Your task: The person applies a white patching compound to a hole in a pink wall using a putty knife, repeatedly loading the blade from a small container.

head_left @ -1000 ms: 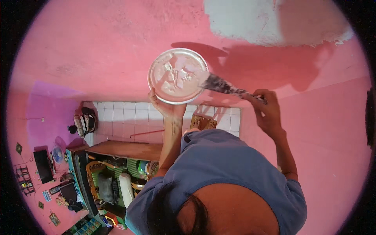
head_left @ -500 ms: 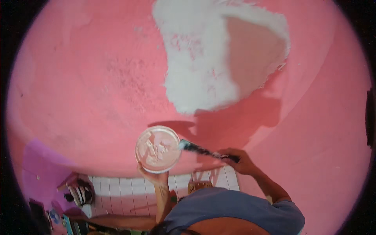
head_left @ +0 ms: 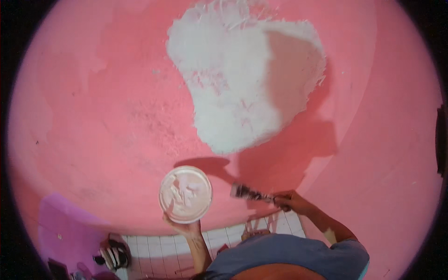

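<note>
My left hand supports a round, shallow, white lid-like dish from its near side. Thick whitish paint or paste lies in uneven lumps inside the dish. In my right hand is a paintbrush, gripped by its handle and pointing left toward the dish, with a gap between them. The brush head is blurred and its handle is smeared with white. Beyond both hands, a large white patch with ragged edges covers part of the pink wall; pink shows through in places.
A shadow of me and the dish falls across the wall and the white patch. Below is a white tiled floor. A purple wall section and a bundle of dark and striped things are at lower left. A stool-like wooden object stands by my body.
The brush has moved away from the dish's right edge, down and to the right. The dish sits slightly lower, and the view has shifted, showing more of the white patch's top.
</note>
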`<state>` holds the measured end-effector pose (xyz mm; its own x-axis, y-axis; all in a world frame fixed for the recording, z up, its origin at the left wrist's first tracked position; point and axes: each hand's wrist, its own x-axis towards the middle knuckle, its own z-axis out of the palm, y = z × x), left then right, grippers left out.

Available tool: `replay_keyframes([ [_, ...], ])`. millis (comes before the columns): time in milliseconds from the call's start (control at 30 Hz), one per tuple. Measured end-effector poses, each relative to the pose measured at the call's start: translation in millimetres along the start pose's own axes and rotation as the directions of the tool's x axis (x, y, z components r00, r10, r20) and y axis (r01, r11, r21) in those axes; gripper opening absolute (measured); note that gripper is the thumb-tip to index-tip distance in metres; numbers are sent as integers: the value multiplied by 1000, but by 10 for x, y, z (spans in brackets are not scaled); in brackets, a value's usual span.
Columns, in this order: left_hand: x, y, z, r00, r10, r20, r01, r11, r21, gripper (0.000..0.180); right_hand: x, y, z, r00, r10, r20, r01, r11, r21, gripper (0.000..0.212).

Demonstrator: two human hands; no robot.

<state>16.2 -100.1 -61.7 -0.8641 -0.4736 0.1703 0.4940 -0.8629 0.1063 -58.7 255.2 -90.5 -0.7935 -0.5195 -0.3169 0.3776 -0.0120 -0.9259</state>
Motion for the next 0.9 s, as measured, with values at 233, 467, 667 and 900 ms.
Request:
replay_keyframes([
  [233,113,-582,85,974,-10,-225,47,986,160,69,123,-225,263,996,-67,-56,70,997,44,30],
  [467,119,-568,101,989,-121,-80,121,993,-10,69,-37,-303,-67,991,-123,-57,111,978,-175,32],
  [667,105,-679,188,986,-118,-116,131,984,118,70,-415,-1299,-732,830,-556,36,551,809,-206,20],
  [900,272,-824,126,985,-170,-21,171,968,185,75,-616,-2899,-214,339,-928,158,296,-54,-954,21],
])
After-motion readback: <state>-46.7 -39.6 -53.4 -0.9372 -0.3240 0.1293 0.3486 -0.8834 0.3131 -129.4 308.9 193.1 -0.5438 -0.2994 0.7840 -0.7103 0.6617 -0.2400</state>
